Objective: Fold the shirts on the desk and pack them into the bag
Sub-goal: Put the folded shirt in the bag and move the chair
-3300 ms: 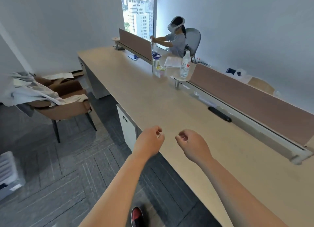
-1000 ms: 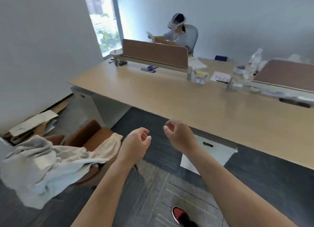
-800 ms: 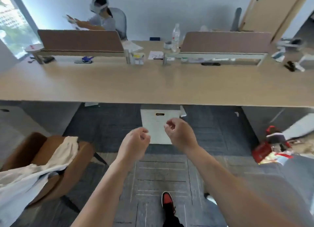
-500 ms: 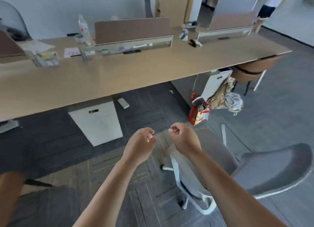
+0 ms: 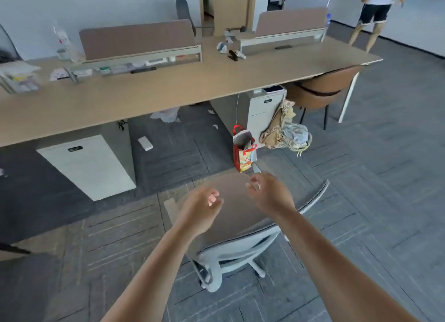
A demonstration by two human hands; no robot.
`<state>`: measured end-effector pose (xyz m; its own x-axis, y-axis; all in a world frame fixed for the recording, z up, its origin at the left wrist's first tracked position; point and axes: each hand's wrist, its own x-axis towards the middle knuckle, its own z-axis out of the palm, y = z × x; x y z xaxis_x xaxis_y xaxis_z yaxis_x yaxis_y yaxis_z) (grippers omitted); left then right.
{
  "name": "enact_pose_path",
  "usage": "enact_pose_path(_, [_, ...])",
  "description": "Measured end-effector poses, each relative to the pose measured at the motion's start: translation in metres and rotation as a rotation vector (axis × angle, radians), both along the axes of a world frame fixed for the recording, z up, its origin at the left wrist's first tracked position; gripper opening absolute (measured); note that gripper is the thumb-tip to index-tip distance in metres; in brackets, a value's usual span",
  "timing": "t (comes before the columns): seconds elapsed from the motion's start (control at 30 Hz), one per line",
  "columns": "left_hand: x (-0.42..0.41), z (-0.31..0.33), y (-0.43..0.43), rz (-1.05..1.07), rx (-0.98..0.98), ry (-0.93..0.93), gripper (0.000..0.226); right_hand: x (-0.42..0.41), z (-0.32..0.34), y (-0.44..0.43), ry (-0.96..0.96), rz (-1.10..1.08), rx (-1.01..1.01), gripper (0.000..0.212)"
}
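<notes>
My left hand [image 5: 201, 209] and my right hand [image 5: 269, 196] hover side by side over the seat of a grey office chair [image 5: 237, 247]. Both are empty; the left is loosely curled and the right has its fingers slightly apart. A red and yellow bag [image 5: 243, 150] with red handles stands open on the floor just beyond my right hand. Beside it a crumpled heap of beige and light blue clothes [image 5: 285, 133] leans against a white drawer unit [image 5: 262, 109]. No shirt lies on the long wooden desk [image 5: 168, 90].
Brown divider screens [image 5: 137, 40], a bottle [image 5: 63, 44] and small clutter sit along the desk's far side. A white cabinet [image 5: 89, 165] stands under the desk at left and a brown chair [image 5: 325, 88] at its right end. A person [image 5: 375, 8] stands at the far right.
My view has swung from the chair with pale clothes at the desk's left end round to its right end. The hands have moved slightly apart and my right fingers have loosened.
</notes>
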<state>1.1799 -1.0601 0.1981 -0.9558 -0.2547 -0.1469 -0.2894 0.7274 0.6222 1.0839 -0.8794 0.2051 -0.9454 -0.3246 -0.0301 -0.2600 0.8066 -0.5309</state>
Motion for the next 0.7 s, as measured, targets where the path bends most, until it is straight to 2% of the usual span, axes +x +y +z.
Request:
enact_pose_path(0.1, [-0.001, -0.002, 0.06, 0.032, 0.059, -0.074, 0.046, -0.012, -0.007, 0.052, 0.003, 0.112, 0.07, 0.037])
enact_pose_path(0.2, [0.001, -0.001, 0.106, 0.069, 0.173, -0.192, 0.067, -0.018, -0.016, 0.093, -0.031, 0.158, 0.09, 0.046])
enact_pose_path(0.3, [0.005, -0.003, 0.131, 0.112, 0.108, -0.251, 0.085, -0.023, -0.027, 0.122, -0.07, 0.204, 0.133, 0.063])
enact_pose_path(0.4, [0.008, -0.016, 0.144, 0.141, -0.014, -0.28, 0.092, -0.029, -0.044, 0.145, -0.054, 0.288, 0.221, 0.081])
enact_pose_path(0.53, [0.008, -0.042, 0.148, 0.138, -0.254, -0.162, 0.074, -0.03, -0.057, 0.152, 0.065, 0.364, 0.297, 0.086])
enact_pose_path(0.63, [0.002, -0.052, 0.143, 0.23, -0.269, -0.117, 0.057, -0.035, -0.063, 0.143, 0.118, 0.352, 0.277, 0.083])
enact_pose_path(0.7, [-0.004, -0.055, 0.135, 0.278, -0.29, -0.131, 0.061, -0.042, -0.068, 0.135, 0.138, 0.343, 0.255, 0.081])
